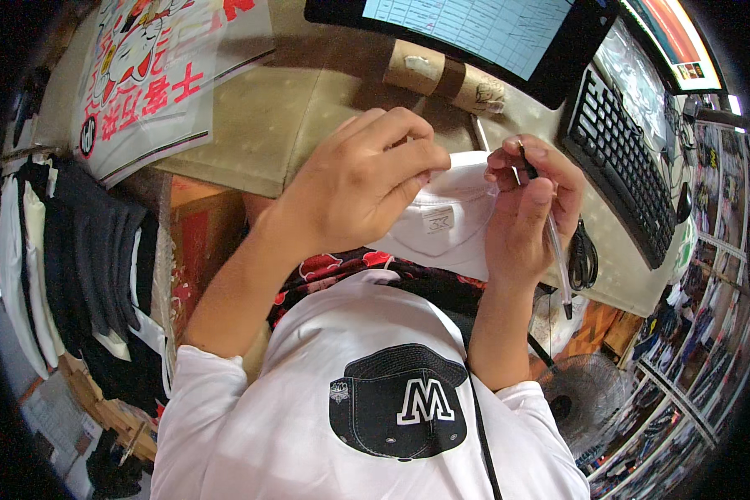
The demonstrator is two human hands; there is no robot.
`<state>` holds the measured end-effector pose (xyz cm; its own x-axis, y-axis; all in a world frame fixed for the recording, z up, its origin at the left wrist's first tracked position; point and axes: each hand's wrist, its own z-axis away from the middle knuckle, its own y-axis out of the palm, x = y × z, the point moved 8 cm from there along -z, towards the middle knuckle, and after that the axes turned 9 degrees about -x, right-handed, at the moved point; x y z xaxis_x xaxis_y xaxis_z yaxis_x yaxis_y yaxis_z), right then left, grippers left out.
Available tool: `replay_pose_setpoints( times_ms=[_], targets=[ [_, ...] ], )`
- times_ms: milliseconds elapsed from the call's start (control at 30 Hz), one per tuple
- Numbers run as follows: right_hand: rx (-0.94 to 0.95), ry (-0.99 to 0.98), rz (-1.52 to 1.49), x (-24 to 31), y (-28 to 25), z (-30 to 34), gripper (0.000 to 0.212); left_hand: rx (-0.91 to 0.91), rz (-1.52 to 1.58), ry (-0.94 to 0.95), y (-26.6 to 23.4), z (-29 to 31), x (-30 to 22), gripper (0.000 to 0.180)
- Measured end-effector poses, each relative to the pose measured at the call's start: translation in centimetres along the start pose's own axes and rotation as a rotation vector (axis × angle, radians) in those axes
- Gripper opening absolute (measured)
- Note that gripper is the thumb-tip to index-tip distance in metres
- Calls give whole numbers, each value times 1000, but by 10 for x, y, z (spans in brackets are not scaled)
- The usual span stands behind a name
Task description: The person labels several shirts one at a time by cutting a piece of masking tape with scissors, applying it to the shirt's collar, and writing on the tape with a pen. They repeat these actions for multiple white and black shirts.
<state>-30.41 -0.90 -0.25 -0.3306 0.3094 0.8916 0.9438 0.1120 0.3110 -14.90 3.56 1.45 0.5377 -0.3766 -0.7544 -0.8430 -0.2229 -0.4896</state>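
My right hand (535, 196) is closed round a slim pen (556, 242) with a clear barrel and dark ends, which slants down past the thumb. To its left, my left hand (371, 171) has its fingers curled in and pressed to the thumb; whatever sits between those fingertips is too small or hidden to make out. Below and between both hands lies a white garment (475, 225), its neckline facing up. A small pale neck label (438, 220) with dark marks shows inside the collar. Part of the garment is covered by my hands.
A tan table (258, 158) carries a tablet (475, 33), a cardboard tube (442, 75), a black keyboard (621, 158) and a printed plastic bag (150, 92). A coiled black cable (583, 254) hangs near the right edge. Dark folded clothes (100, 250) are at left, a fan (587, 400) lower right.
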Motion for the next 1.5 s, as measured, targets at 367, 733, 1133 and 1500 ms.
replay_pose_setpoints(
  times_ms=[367, 733, 1133, 1500],
  targets=[
    [44, 38, -46, -12, -5, -1, 23, 480, -492, 373, 26, -27, -33, 20],
    [12, 87, -51, -18, -8, -1, 25, 502, -427, 361, 25, -28, -18, 19],
    [-21, 109, -66, -26, -20, -2, 35, -1471, 550, -983, -112, 338, 171, 8],
    [85, 141, -129, -32, -22, -5, 33, -2185, 476, -953, -177, 564, 327, 13]
  ],
)
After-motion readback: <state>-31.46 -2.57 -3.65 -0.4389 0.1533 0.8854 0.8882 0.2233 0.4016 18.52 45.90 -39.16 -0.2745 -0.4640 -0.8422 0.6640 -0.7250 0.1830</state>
